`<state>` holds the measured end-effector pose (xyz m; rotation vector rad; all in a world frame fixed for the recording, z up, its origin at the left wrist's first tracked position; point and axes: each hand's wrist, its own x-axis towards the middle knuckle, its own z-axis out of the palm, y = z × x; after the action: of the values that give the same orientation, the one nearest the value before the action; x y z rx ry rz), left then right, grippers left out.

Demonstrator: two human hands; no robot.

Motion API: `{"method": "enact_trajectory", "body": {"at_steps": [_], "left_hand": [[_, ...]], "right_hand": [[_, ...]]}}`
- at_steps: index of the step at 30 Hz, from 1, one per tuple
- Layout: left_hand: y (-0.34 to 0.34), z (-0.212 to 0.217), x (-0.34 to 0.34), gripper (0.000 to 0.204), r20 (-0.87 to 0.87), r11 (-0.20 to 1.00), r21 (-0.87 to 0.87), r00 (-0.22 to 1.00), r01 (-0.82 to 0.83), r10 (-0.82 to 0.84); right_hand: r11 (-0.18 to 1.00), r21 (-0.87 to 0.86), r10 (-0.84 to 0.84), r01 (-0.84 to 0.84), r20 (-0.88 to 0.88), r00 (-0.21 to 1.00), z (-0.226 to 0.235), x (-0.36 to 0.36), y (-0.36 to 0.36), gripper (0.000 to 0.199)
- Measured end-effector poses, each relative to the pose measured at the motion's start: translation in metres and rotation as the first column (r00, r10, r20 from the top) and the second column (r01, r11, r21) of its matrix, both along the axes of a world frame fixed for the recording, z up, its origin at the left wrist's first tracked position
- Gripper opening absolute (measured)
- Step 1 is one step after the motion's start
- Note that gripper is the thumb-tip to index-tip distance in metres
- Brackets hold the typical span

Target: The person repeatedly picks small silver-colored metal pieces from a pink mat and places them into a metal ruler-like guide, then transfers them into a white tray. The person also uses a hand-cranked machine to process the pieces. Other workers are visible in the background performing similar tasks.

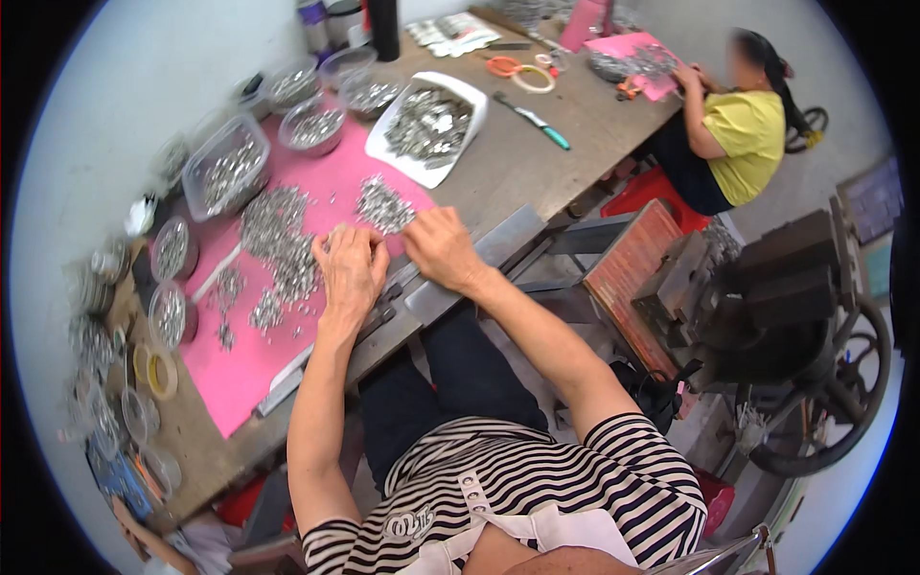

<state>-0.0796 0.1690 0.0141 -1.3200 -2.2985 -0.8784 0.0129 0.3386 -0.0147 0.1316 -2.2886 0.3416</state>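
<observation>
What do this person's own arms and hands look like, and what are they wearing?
Both arms are bare from short sleeves down. The left hand and right hand wear no gloves. The shirt is black-and-white striped, with a white apron strap over it.

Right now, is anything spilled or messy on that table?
Yes. Small shiny metal parts lie in loose heaps on the pink sheet, outside the bowls. Both hands, left hand and right hand, rest at those heaps.

The left hand (351,271) and right hand (440,245) hide their own fingertips, so any grip stays unknown. The little metal bits (278,240) are too small to tell apart (just shiny specks). The co-worker (738,125) has a blurred face.
</observation>
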Motion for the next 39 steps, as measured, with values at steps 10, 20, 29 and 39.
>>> {"method": "enact_trajectory", "body": {"at_steps": [10,20,29,39], "left_hand": [[-0.115,0.012,0.047,0.011,0.247,0.997,0.075,0.969,-0.024,0.005],[-0.11,-0.003,0.052,0.014,0.202,0.996,0.093,0.979,-0.005,-0.014],[-0.118,0.004,0.053,0.009,0.324,0.99,0.141,0.945,0.007,-0.053],[-0.096,-0.008,0.062,0.027,0.166,0.972,0.098,0.967,-0.212,0.194]], "right_hand": [[0.862,-0.381,0.415,-0.333,0.157,0.896,0.04,0.029,-0.061,0.015],[0.898,-0.254,0.416,-0.36,0.214,0.884,0.025,0.025,-0.085,0.014],[0.836,-0.47,0.39,-0.282,0.148,0.909,0.022,0.033,-0.074,0.013],[0.845,-0.484,0.306,-0.228,0.089,0.948,0.014,0.035,-0.074,0.014]]}}
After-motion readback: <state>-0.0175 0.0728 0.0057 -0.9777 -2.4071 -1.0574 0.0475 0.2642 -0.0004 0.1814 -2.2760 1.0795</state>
